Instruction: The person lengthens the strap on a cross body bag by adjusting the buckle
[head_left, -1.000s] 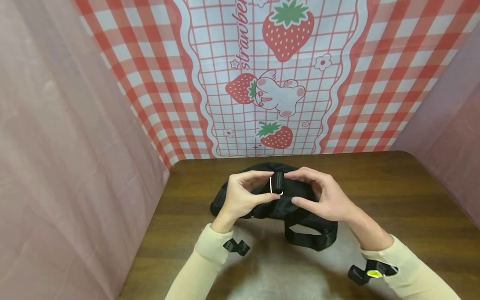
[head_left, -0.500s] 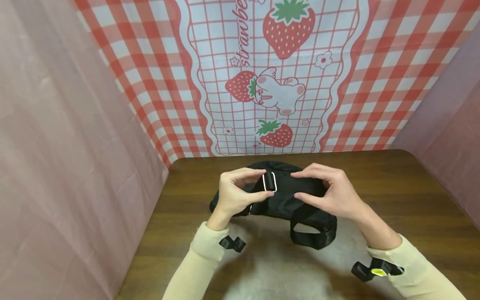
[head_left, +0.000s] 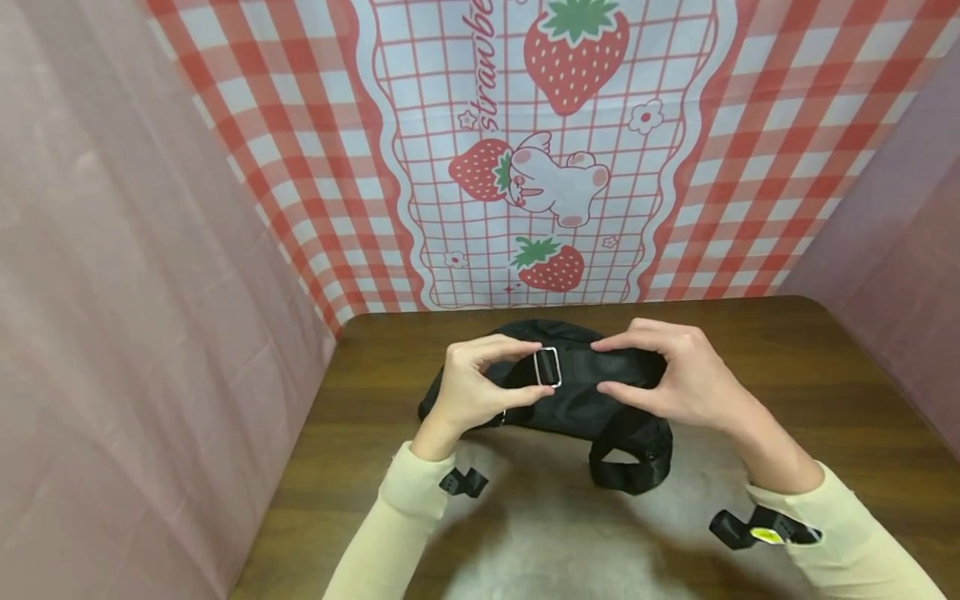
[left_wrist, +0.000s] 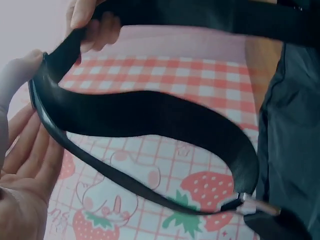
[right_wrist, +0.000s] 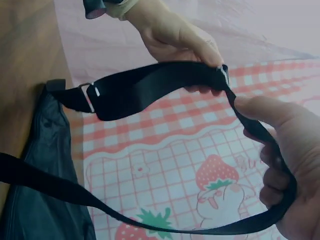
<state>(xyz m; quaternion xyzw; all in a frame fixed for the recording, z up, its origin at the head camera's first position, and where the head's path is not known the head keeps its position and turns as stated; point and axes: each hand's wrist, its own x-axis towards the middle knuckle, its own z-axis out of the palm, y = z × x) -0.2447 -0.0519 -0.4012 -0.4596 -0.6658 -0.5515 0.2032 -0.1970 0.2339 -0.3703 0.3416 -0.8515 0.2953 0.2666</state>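
A black bag (head_left: 558, 417) lies on the table with its black strap (right_wrist: 150, 87) lifted above it. With thumb and fingers, my left hand (head_left: 472, 385) pinches the silver slider buckle (head_left: 559, 367) by its top and bottom edges. To the right, my right hand (head_left: 690, 379) grips the strap's edges between thumb and fingers. A flat stretch of strap runs between both hands. In the left wrist view the strap loops down to a metal ring (left_wrist: 260, 204) by the bag. The right wrist view shows the same ring (right_wrist: 88, 97) at the strap's end.
The brown wooden table (head_left: 360, 358) carries a pale grey patch (head_left: 570, 533) in front of the bag. Behind it hangs a red checked strawberry cloth (head_left: 525, 225). Pink curtains (head_left: 150, 333) flank the left and right sides.
My right hand has moved right, away from the left hand, with more strap showing between them. The slider buckle has turned, so its frame faces the head camera. My left hand shifted slightly left, then back.
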